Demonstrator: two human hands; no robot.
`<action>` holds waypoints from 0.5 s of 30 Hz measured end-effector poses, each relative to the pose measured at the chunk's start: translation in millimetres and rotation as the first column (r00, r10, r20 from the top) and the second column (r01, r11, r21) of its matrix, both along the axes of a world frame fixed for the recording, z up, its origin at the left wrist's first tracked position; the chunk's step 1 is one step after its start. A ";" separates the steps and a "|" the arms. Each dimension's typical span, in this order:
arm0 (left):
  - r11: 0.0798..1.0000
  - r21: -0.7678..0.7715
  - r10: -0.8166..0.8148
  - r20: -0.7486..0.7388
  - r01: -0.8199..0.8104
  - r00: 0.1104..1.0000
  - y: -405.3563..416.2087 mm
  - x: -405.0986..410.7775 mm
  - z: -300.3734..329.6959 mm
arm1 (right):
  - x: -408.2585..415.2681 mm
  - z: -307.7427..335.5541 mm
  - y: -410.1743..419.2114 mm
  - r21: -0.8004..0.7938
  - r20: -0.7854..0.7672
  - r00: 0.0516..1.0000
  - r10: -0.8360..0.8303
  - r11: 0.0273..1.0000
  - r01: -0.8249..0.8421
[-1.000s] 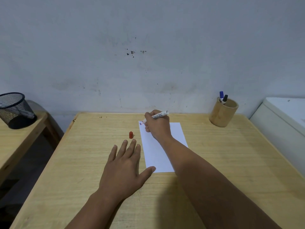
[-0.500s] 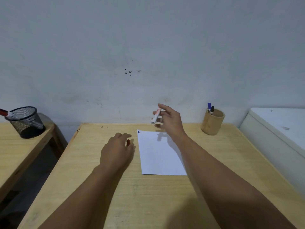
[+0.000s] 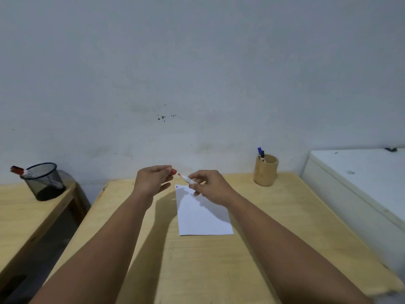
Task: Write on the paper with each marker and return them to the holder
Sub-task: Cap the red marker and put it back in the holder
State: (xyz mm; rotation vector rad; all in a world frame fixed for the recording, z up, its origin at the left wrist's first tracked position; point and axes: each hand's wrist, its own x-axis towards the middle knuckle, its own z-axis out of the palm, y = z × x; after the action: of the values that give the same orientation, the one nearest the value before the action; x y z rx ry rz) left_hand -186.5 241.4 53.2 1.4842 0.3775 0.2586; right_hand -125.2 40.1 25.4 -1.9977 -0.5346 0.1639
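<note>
My right hand point(image 3: 210, 186) holds a white marker point(image 3: 186, 178) with a red tip, raised above the top of the white paper point(image 3: 202, 213), tip pointing left. My left hand point(image 3: 152, 179) pinches the marker's red cap point(image 3: 174, 172) just left of the tip, a small gap between them. The paper lies flat on the wooden table point(image 3: 197, 260) with small marks at its top left corner. At the table's back right stands a bamboo holder point(image 3: 265, 173) with a blue-capped and a black-capped marker point(image 3: 261, 153) in it.
A black mesh cup point(image 3: 45, 181) with a red-capped marker stands on a second wooden table point(image 3: 19, 213) to the left, across a dark gap. A white cabinet point(image 3: 359, 185) borders the right edge. A grey wall rises behind.
My left hand picked the red cap up off the table and rose toward the marker. My right hand lifted the marker from the paper and turned its tip left, toward the cap.
</note>
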 end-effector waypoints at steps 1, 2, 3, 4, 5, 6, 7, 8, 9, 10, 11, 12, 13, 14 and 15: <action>1.000 -0.002 -0.009 0.001 0.009 1.000 -4.1 0.5 2.8 | -1.6 2.3 -1.2 0.004 0.006 1.000 -0.013 1.000 0.013; 1.000 -0.002 -0.013 0.003 0.013 1.000 -8.2 0.8 5.5 | -2.9 4.9 -3.2 0.009 0.009 1.000 -0.024 1.000 0.024; 1.000 0.001 -0.017 0.008 0.017 1.000 -12.0 1.4 7.5 | -4.0 7.6 -5.3 0.010 0.013 0.999 -0.030 1.000 0.029; 1.000 0.008 -0.022 0.012 0.022 1.000 -16.1 1.4 9.7 | -5.0 10.4 -7.9 0.008 0.019 0.999 -0.030 1.000 0.030; 0.999 0.018 -0.027 0.016 0.026 1.000 -19.9 1.7 11.6 | -5.1 12.7 -10.7 0.005 0.027 0.999 -0.034 0.999 0.033; 0.999 0.032 -0.027 0.021 0.026 0.999 -23.4 2.1 13.3 | -4.7 14.5 -13.9 0.002 0.036 0.999 -0.037 0.999 0.037; 0.999 0.050 -0.024 0.026 0.022 0.999 -26.8 2.8 15.1 | -3.9 16.0 -17.3 0.002 0.041 0.998 -0.040 0.999 0.040; 0.997 0.069 -0.022 0.031 0.020 0.999 -30.3 4.1 16.7 | -3.3 17.0 -21.2 0.006 0.044 0.998 -0.040 0.999 0.039; 0.996 0.083 -0.026 0.035 0.023 0.999 -34.8 5.2 18.5 | -2.5 17.6 -25.1 0.010 0.047 0.998 -0.037 0.999 0.037; 0.995 0.094 -0.034 0.038 0.030 0.999 -40.0 7.0 20.1 | -1.8 18.0 -29.2 0.015 0.050 0.998 -0.035 0.999 0.035; 0.994 0.106 -0.043 0.038 0.039 0.998 -45.9 9.4 21.5 | -1.1 18.5 -33.0 0.022 0.052 0.998 -0.037 0.999 0.036; 0.992 0.114 -0.052 0.037 0.048 0.998 -52.0 12.0 22.4 | -1.0 19.1 -36.9 0.032 0.054 0.998 -0.040 0.999 0.039; 0.992 0.114 -0.062 0.036 0.058 0.997 -58.7 15.5 23.1 | -0.1 19.2 -41.7 0.046 0.055 0.997 -0.050 0.998 0.047; 0.992 0.105 -0.073 0.033 0.070 0.997 -66.1 19.3 23.7 | 1.2 18.9 -47.2 0.060 0.055 0.996 -0.065 0.996 0.061; 0.992 0.091 -0.089 0.027 0.086 0.996 -74.0 23.6 24.0 | 3.3 18.5 -53.7 0.071 0.055 0.995 -0.087 0.994 0.083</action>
State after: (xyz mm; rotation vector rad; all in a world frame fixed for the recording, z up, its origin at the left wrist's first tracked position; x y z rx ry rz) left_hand -162.9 167.5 77.3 1.5789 0.2776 0.2309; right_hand -121.9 -13.6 43.9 -1.9589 -0.4843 0.0348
